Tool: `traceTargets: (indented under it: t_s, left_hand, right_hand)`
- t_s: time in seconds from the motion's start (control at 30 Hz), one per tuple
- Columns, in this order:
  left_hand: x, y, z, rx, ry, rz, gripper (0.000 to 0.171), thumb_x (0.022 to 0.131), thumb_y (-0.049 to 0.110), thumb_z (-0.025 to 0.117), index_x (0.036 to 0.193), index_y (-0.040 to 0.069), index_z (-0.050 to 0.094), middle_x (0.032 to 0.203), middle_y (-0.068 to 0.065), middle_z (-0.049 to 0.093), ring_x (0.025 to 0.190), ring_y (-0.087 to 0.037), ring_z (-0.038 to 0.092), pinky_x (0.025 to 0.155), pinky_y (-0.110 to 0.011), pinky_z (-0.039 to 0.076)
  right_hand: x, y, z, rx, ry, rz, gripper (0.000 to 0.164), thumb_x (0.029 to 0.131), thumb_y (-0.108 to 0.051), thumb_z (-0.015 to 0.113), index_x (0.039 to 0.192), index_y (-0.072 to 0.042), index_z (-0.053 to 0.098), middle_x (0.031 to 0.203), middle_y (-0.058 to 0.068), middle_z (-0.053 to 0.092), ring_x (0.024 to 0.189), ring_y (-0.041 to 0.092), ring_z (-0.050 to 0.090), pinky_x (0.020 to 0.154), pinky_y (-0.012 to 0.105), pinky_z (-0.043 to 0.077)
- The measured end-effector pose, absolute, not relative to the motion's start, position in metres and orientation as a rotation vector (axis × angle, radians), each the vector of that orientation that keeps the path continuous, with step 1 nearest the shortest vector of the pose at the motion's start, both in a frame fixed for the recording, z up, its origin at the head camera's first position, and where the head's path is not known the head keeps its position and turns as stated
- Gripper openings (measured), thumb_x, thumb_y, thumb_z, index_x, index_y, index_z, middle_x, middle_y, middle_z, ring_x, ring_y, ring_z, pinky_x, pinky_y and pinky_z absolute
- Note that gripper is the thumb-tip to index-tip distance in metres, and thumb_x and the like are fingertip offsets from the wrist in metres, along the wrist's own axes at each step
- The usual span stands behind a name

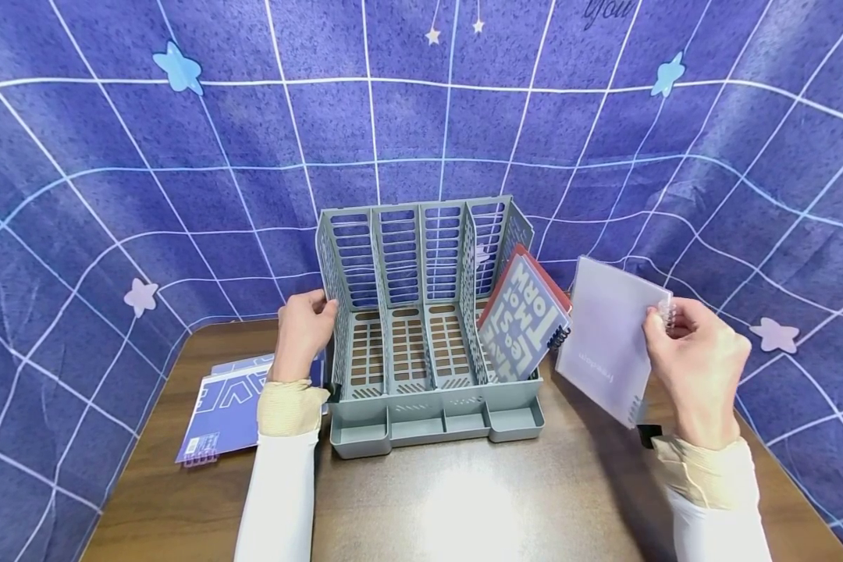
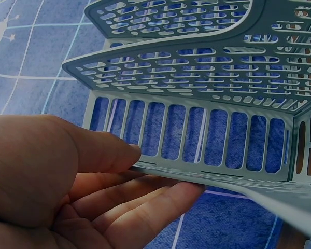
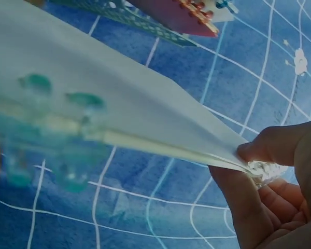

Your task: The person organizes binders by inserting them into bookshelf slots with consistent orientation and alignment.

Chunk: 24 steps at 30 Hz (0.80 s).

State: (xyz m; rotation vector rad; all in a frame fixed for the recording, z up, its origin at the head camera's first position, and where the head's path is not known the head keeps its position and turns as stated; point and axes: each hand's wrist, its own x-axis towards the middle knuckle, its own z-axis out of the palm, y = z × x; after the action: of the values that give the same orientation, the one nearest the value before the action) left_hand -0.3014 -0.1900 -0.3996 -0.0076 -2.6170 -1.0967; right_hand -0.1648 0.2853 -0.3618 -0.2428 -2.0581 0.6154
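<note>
My right hand [image 1: 698, 359] pinches a pale translucent spiral notebook [image 1: 607, 343] by its bound edge, upright and to the right of the grey file organizer [image 1: 435, 402]. In the right wrist view, thumb and fingers clamp the notebook [image 3: 145, 98] near one end of its clear coil. My left hand [image 1: 305, 328] grips the left side wall of the organizer; the left wrist view shows the thumb on one face of that wall [image 2: 197, 174] and fingers on the other. A grey notebook with large lettering [image 1: 527, 320] leans in the rightmost slot, a red one [image 1: 544, 269] behind it.
Blue spiral notebooks [image 1: 228, 406] lie on the wooden table [image 1: 435, 507] at the left, partly behind my left forearm. Small trays [image 1: 361, 433] line the organizer's front. A blue gridded cloth [image 1: 407, 117] with stars hangs behind and at both sides.
</note>
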Motion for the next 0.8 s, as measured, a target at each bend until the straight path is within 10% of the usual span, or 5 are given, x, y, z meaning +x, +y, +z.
traceTargets:
  t_s: [0.43,0.8]
  left_hand:
    - [-0.301,-0.190,-0.398,-0.021,-2.630,-1.092,0.030,0.098,0.024,0.057,0.119,0.008,0.072,0.100,-0.011,0.074,0.094,-0.030,0.065,0.083,-0.048,0.052]
    - [-0.302,-0.190,-0.399,-0.016,-2.630,-1.068,0.024,0.097,0.025,0.057,0.109,0.012,0.074,0.094,-0.007,0.074,0.084,-0.027,0.064,0.077,-0.045,0.052]
  right_hand:
    - [-0.145,0.277,-0.338,-0.324,-1.701,0.774,0.016,0.079,-0.014,0.071,0.076,0.002,0.073,0.066,-0.013,0.064,0.058,-0.011,0.055,0.062,0.004,0.040]
    - [-0.137,0.266,-0.324,-0.198,-1.292,0.963,0.015,0.074,-0.004,0.074,0.071,0.010,0.068,0.067,0.009,0.068,0.054,0.006,0.061,0.056,0.010,0.048]
